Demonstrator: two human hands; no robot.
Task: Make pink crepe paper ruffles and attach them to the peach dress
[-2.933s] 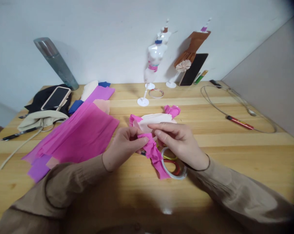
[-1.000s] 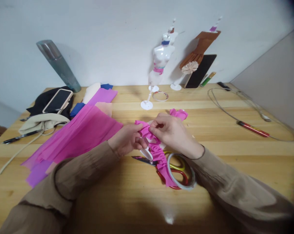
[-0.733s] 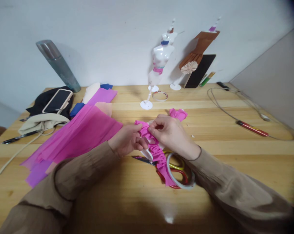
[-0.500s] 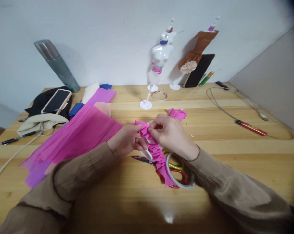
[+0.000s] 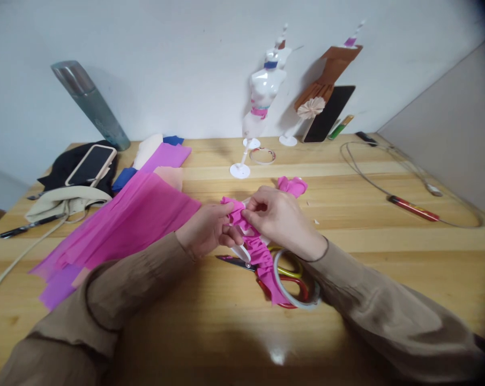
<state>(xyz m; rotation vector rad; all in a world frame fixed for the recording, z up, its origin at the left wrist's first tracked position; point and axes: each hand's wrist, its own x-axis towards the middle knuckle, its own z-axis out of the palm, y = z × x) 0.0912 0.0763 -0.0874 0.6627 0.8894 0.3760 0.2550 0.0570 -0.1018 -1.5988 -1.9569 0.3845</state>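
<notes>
Both my hands work on a ruffled strip of pink crepe paper (image 5: 262, 257). My left hand (image 5: 210, 230) is closed on its upper left end, thumb on top. My right hand (image 5: 282, 220) pinches the strip just beside it, between thumb and fingers. A white band of tape (image 5: 241, 253) hangs in a loop below my left fingers. The strip's lower end lies over scissors (image 5: 302, 287) with red and yellow handles and against a tape roll (image 5: 277, 273). Beyond my right hand sits a pink paper flower (image 5: 292, 186).
Pink crepe sheets (image 5: 133, 220) lie left, near a phone (image 5: 91, 165) and a pen (image 5: 29, 226). At the back stand a small white mannequin (image 5: 265, 88), one in a brown dress (image 5: 330, 72), and a spray bottle (image 5: 91, 104). A cabled red tool (image 5: 413, 208) lies right.
The view has shifted very slightly. Both hands keep their hold on the pink strip, with hardly any movement.
</notes>
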